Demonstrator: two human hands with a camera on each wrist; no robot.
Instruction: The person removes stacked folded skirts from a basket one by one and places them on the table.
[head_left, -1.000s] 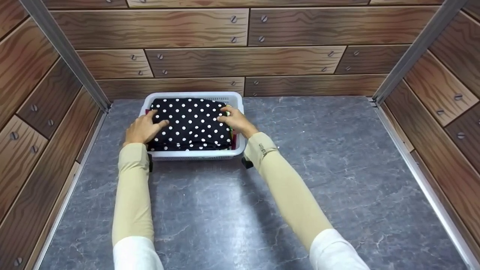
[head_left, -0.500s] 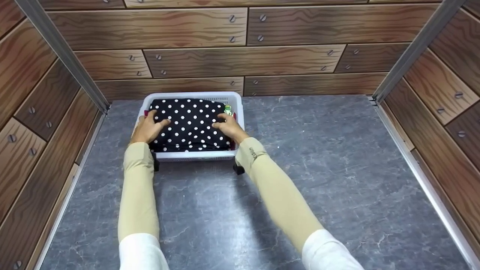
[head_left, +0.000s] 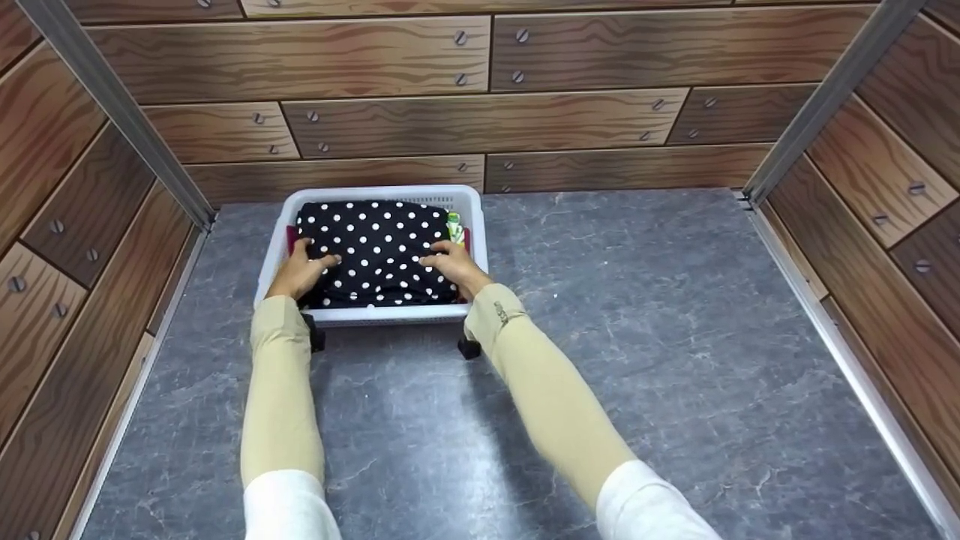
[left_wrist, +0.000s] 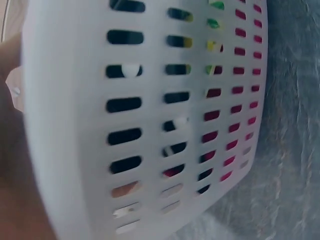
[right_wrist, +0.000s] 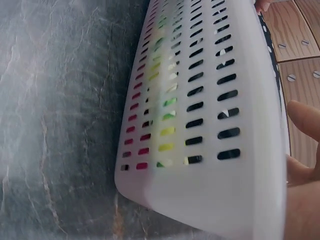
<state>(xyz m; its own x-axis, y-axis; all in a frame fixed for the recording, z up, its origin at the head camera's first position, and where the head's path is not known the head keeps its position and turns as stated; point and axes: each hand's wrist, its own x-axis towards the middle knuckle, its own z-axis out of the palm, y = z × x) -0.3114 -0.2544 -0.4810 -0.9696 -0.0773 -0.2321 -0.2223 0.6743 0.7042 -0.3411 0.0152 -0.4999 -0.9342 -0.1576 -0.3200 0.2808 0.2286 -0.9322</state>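
A folded black cloth with white polka dots [head_left: 379, 251] lies on top of the contents of a white slotted plastic basket [head_left: 390, 315]. My left hand [head_left: 298, 271] rests on the cloth's left side, fingers and thumb spread apart. On the right side of the cloth, my right hand [head_left: 459, 266] touches it with thumb and fingers extended. In the left wrist view the slotted basket wall [left_wrist: 150, 120] shows dark, green-yellow and magenta fabric behind it. Past the basket rim in the right wrist view, the right hand [right_wrist: 302, 210] is partly visible.
Magenta and green-yellow fabric [head_left: 454, 225] shows beside the dotted cloth. The basket stands on a grey marbled surface [head_left: 637, 300], close to the wood-patterned back wall [head_left: 600, 124]. Similar side walls and metal posts [head_left: 112, 112] enclose the area.
Both hands have slid nearer to the person along the cloth's sides, and the right has shifted slightly inward. More green-yellow fabric shows at the right. The basket stays in about the same place.
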